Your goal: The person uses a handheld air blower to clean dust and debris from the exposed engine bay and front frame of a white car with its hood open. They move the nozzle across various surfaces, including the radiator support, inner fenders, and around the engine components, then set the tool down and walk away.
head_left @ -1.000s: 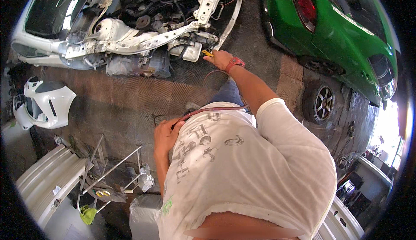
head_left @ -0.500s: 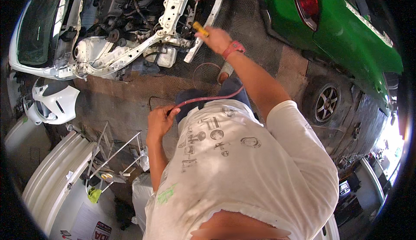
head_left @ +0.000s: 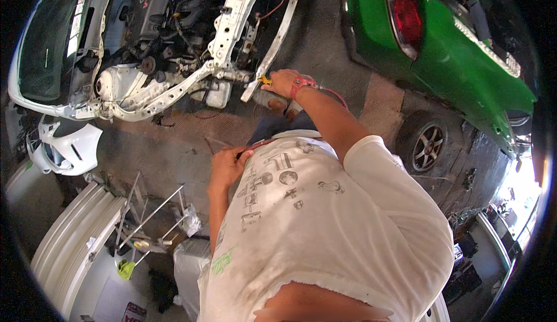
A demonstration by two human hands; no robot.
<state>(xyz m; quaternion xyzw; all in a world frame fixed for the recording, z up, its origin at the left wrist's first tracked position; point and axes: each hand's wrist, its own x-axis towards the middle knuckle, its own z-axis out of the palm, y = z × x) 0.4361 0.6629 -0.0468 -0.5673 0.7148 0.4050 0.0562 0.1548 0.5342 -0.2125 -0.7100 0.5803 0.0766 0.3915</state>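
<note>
My right hand (head_left: 283, 83), with a red band at its wrist, is closed on a small yellow hand tool (head_left: 264, 81). Most of that tool is hidden by the fingers. Its yellow end is at the lower end of the white bumper beam (head_left: 268, 60); contact cannot be made out. A red hose (head_left: 336, 96) shows beside the right wrist and again at my left hand (head_left: 227, 166), whose fingers are closed round it in front of my waist. Between these two stretches the hose is out of sight.
Ahead on the left stands a white car front (head_left: 168, 102) with its engine bay bare. A green car body (head_left: 464, 72) and a wheel (head_left: 428, 146) are on the right. A white bumper cover (head_left: 75, 148), a metal stand (head_left: 152, 217) and white panels (head_left: 72, 229) lie left.
My right hand has come down and nearer with the yellow tool, to the beam's lower end. The hose across my waist has dropped mostly from sight. My left hand has shifted slightly right and nearer.
</note>
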